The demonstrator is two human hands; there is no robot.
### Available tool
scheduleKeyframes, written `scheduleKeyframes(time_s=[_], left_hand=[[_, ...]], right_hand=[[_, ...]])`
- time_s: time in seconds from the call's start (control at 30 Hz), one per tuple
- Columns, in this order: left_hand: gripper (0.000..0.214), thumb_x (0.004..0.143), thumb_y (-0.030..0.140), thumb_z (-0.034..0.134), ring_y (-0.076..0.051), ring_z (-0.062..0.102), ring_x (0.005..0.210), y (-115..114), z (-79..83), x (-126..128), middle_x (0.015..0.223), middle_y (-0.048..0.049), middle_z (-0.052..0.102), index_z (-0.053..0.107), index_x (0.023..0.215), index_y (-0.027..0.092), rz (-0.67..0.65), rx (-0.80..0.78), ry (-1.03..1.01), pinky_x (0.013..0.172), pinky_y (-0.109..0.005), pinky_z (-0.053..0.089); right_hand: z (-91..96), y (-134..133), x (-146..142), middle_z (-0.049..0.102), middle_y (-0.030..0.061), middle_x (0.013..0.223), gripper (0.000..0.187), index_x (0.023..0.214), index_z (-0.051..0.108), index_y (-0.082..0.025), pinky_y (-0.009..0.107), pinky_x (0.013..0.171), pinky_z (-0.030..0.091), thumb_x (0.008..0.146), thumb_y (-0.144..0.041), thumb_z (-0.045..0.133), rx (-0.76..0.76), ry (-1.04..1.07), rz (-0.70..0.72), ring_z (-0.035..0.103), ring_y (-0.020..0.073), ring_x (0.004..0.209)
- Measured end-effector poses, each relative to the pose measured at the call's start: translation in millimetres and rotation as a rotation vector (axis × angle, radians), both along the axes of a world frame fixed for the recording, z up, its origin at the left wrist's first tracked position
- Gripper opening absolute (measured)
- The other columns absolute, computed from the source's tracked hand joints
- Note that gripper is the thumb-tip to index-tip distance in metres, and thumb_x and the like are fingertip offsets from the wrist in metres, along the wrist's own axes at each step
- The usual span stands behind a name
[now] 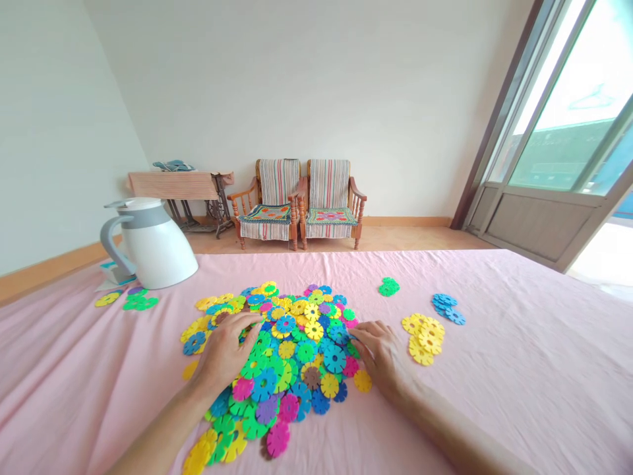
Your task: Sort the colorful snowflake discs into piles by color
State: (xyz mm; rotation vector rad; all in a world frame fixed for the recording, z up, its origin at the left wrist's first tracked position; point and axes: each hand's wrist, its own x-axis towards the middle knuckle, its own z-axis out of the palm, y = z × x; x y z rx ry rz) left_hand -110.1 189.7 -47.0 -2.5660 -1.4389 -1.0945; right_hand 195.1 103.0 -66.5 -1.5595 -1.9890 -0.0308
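A big heap of flat plastic snowflake discs [291,343] in yellow, green, blue, pink and purple lies on the pink cloth [519,369]. My left hand [226,349] rests palm down on the heap's left side, fingers stretched over the discs. At the heap's right edge lies my right hand [383,356], its fingertips touching blue and green discs, fingers spread flat. Sorted apart to the right are a yellow pile [424,336], a small blue pile [446,307] and a few green discs [388,286].
A white jug with a grey handle [148,243] stands at the back left, with loose yellow, green and purple discs [129,301] before it. Beyond the table are two wooden armchairs [297,203], a sewing table [182,188] and a glass door [558,152].
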Motion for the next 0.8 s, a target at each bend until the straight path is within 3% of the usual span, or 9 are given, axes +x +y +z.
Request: scheduleKeyframes(time_s=[0.17, 0.27, 0.4, 0.5, 0.67, 0.8], left_hand=[[0.033, 0.089, 0.041, 0.043, -0.024, 0.065, 0.097, -0.2, 0.8, 0.1, 0.099, -0.0073, 0.072, 0.069, 0.093, 0.021, 0.010, 0.009, 0.001, 0.086, -0.038, 0.052], [0.032, 0.089, 0.041, 0.044, -0.024, 0.065, 0.097, -0.5, 2.2, 0.7, 0.098, -0.0067, 0.072, 0.069, 0.093, 0.021, -0.001, 0.011, -0.001, 0.086, -0.038, 0.052], [0.032, 0.089, 0.042, 0.045, -0.024, 0.065, 0.097, 0.0, 2.1, 0.7, 0.098, -0.0065, 0.072, 0.069, 0.093, 0.022, -0.006, 0.019, -0.012, 0.086, -0.038, 0.052], [0.032, 0.089, 0.042, 0.045, -0.024, 0.064, 0.098, 0.9, 0.2, -0.7, 0.100, -0.0068, 0.071, 0.069, 0.095, 0.021, -0.006, 0.012, -0.005, 0.087, -0.038, 0.051], [0.030, 0.089, 0.041, 0.046, -0.024, 0.064, 0.099, 2.1, -2.0, -2.8, 0.099, -0.0061, 0.072, 0.068, 0.095, 0.021, -0.006, 0.010, 0.008, 0.089, -0.039, 0.050], [0.028, 0.089, 0.039, 0.047, -0.023, 0.064, 0.098, 1.7, -2.4, -2.1, 0.100, -0.0060, 0.071, 0.068, 0.096, 0.021, -0.006, 0.014, -0.004, 0.088, -0.038, 0.051]], right_hand=[[8.7, 8.5, 34.1, 0.065, 0.0062, 0.089, 0.032, 0.099, 0.069, -0.024, 0.029, 0.074, 0.043, 0.094, -0.035, 0.040, 0.074, 0.043, -0.185, 0.057, 0.0192, 0.085], [13.2, 18.8, 82.6, 0.064, 0.0066, 0.079, 0.037, 0.090, 0.070, -0.019, 0.031, 0.071, 0.043, 0.091, -0.039, 0.039, 0.104, 0.071, -0.401, 0.057, 0.0204, 0.078], [10.1, 25.2, 153.3, 0.068, 0.0100, 0.081, 0.039, 0.101, 0.068, -0.015, 0.033, 0.065, 0.041, 0.086, -0.036, 0.040, 0.081, 0.088, -0.701, 0.060, 0.0225, 0.073], [2.0, 21.5, 187.9, 0.070, 0.0145, 0.086, 0.040, 0.103, 0.069, -0.014, 0.034, 0.061, 0.041, 0.083, -0.035, 0.041, 0.035, 0.089, -0.849, 0.063, 0.0255, 0.072], [-7.3, 12.5, 203.3, 0.071, 0.0165, 0.091, 0.041, 0.105, 0.068, -0.016, 0.043, 0.067, 0.043, 0.080, -0.034, 0.042, -0.016, 0.115, -0.968, 0.064, 0.0322, 0.081], [1.1, 12.0, 188.6, 0.067, 0.0196, 0.103, 0.046, 0.114, 0.062, -0.012, 0.047, 0.076, 0.043, 0.081, -0.033, 0.038, 0.025, 0.143, -0.911, 0.061, 0.0336, 0.094]])
